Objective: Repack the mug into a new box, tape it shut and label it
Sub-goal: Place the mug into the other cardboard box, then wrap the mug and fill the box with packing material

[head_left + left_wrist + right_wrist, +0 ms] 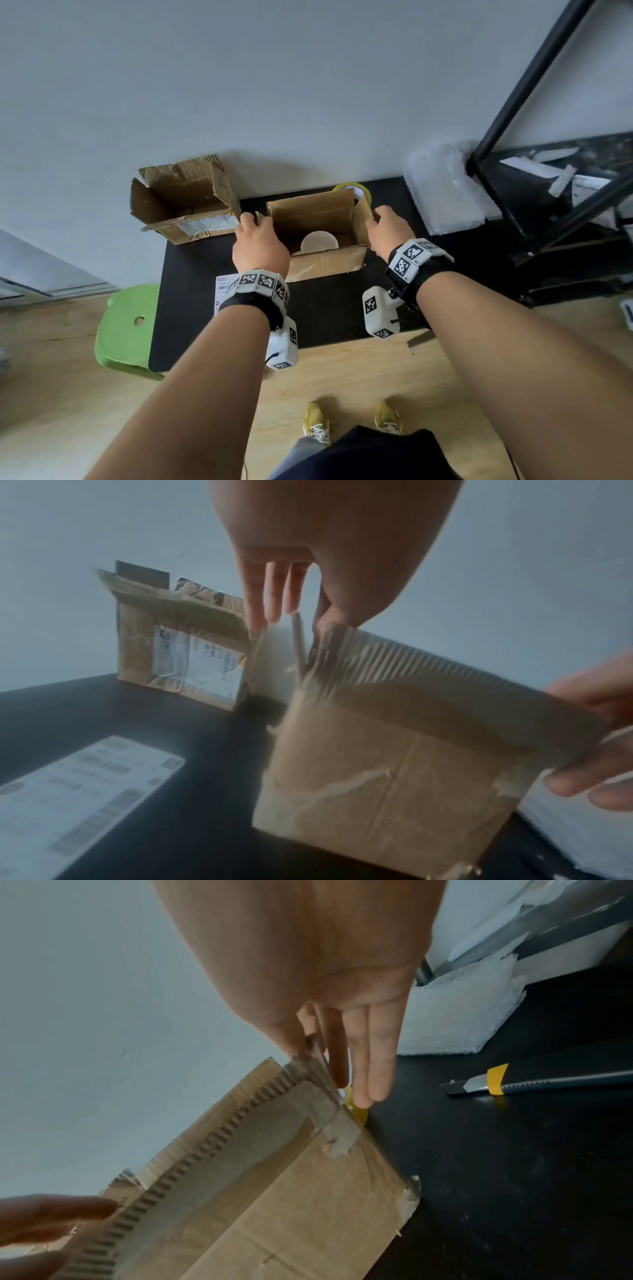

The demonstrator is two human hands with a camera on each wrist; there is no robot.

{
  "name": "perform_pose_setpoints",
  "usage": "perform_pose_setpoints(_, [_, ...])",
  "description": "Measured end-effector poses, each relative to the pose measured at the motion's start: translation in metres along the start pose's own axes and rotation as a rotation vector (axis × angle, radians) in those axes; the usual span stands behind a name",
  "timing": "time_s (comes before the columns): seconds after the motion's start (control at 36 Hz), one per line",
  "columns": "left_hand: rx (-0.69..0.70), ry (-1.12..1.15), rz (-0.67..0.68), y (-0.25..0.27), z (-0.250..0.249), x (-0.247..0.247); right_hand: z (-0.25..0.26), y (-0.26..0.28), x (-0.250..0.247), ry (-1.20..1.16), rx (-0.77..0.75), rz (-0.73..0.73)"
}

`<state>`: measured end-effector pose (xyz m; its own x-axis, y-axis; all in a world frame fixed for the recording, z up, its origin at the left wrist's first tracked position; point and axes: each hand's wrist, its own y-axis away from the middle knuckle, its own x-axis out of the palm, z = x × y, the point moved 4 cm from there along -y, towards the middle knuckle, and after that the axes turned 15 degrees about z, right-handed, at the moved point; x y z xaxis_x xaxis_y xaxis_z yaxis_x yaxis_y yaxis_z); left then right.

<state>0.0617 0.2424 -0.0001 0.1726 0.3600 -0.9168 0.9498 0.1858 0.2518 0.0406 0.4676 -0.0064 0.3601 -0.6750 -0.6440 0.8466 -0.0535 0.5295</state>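
An open brown cardboard box (pixel 325 263) stands on the black table (pixel 329 308), and the pale mug (pixel 319 244) sits upright inside it. My left hand (pixel 253 221) pinches the box's left side flap (pixel 298 642) between thumb and straight fingers. The right side flap (pixel 310 1056) is pinched the same way by my right hand (pixel 376 219). Both flaps stand upright. Behind the box, a yellow tape roll (pixel 356 190) is partly hidden. A white label sheet (pixel 78 785) lies flat at the table's front left.
The torn old box (pixel 185 202) stands open at the back left. Bubble wrap (pixel 442 192) and a black shelf frame (pixel 534 102) are on the right. A utility knife (pixel 534 1083) lies right of the box. A green stool (pixel 126 329) stands left of the table.
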Motion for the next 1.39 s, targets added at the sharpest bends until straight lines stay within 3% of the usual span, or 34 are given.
perform_pose_setpoints(0.17, [0.146, 0.017, -0.006, -0.012, -0.045, -0.012, -0.016, 0.002, -0.026, 0.000, -0.013, -0.093])
perform_pose_setpoints(0.31, [0.336, -0.041, 0.049, -0.016, -0.111, -0.006, -0.046, 0.004, -0.060, 0.025, 0.024, -0.154])
perform_pose_setpoints(0.44, [0.432, -0.061, 0.099, -0.027, -0.175, 0.014, -0.085, -0.008, -0.098, 0.035, 0.060, -0.175])
perform_pose_setpoints(0.72, [0.378, -0.034, 0.274, -0.053, -0.269, 0.081, -0.151, -0.082, -0.160, 0.132, 0.119, -0.177])
perform_pose_setpoints(1.06, [0.309, -0.045, 0.549, -0.069, -0.302, 0.163, -0.178, -0.150, -0.173, 0.149, 0.126, -0.044])
perform_pose_setpoints(1.25, [0.247, -0.038, 0.547, -0.072, -0.302, 0.167, -0.174, -0.156, -0.181, 0.278, 0.033, -0.118])
perform_pose_setpoints(1.39, [0.216, 0.009, 0.485, -0.070, -0.303, 0.151, -0.160, -0.147, -0.194, 0.206, -0.043, -0.180])
